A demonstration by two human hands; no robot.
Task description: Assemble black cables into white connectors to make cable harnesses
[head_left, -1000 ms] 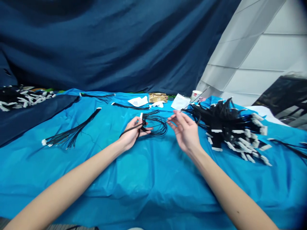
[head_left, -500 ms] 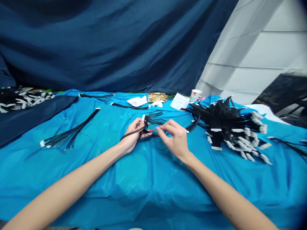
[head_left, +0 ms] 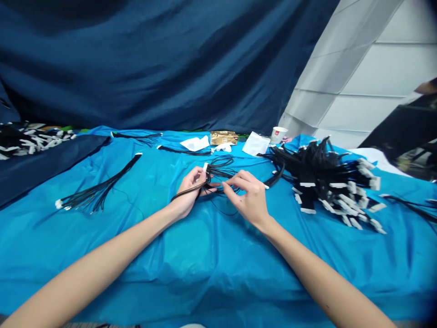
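While my left hand (head_left: pixel 186 193) holds the black wires (head_left: pixel 219 172), my right hand (head_left: pixel 251 198) pinches beside it. I can't tell if it grips one; they look like they need a soft touch

A looped bundle of thin black wires (head_left: pixel 221 172) with a white connector (head_left: pixel 205 167), held above a blue cover (head_left: pixel 191 255).
The connector is small and narrow, standing nearly upright at the thumb of the left hand (head_left: pixel 189 193), which grips the bundle; from there the wires spread in loose, uneven loops towards the right hand (head_left: pixel 248 196), whose thumb and forefinger come together among them, though whether they pinch a strand is too fine to tell; a thicker black length bends back across the left palm to the wrist, and one thin strand droops in a separate curve below the other loops.
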